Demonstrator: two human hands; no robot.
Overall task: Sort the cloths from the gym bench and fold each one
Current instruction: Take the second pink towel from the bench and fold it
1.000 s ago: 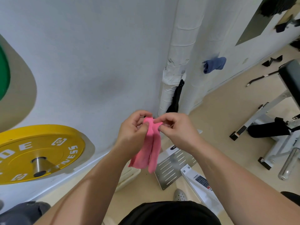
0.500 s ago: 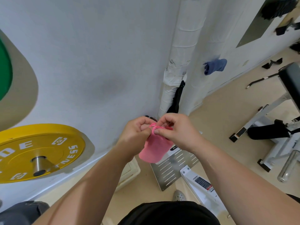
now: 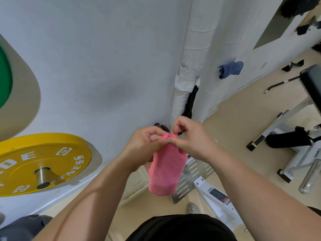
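Item: person, seen from own head.
- Left hand, right hand: bare, carried nothing worn.
- Left forearm, right forearm: were bare to frame edge.
- Black garment: plain, matte, rounded outline; shirt or shorts, could not tell.
- Shoe: grey, rounded toe, dotted with small holes; only toe showed.

The beige floor carries a slotted metal plate and a black bar. The bench stands at right.

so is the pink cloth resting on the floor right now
No, the pink cloth hangs in the air, pinched at its top edge by the left hand and right hand.
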